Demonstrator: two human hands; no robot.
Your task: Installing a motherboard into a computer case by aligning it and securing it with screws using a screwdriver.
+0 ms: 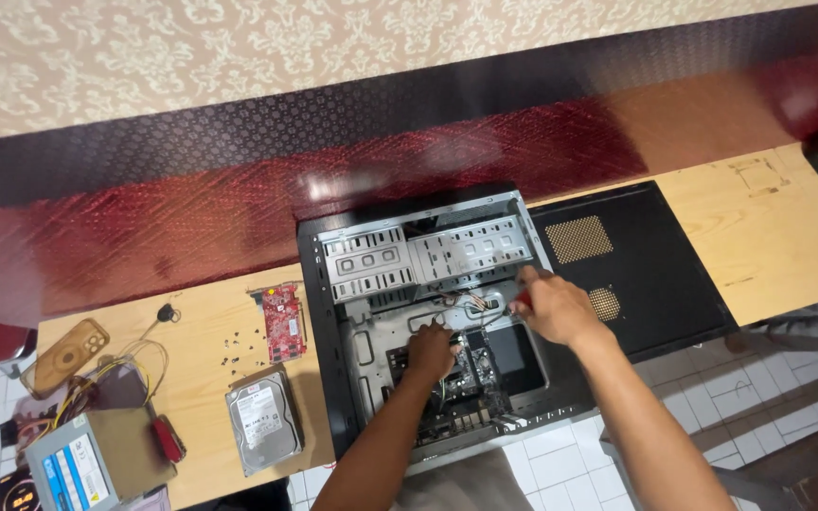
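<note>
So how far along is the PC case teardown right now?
Done, it seems: the side panel lies beside the open case, with a red card, hard drive, loose screws and power supply on the table. In hand: the left hand rests on the motherboard; the right hand grips a red-handled tool near the cables. Left: the board sits inside.

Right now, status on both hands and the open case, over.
Left hand down on motherboard inside open computer case. Right hand gripping red-handled screwdriver beside loose cables. Black side panel lies to the right.
</note>
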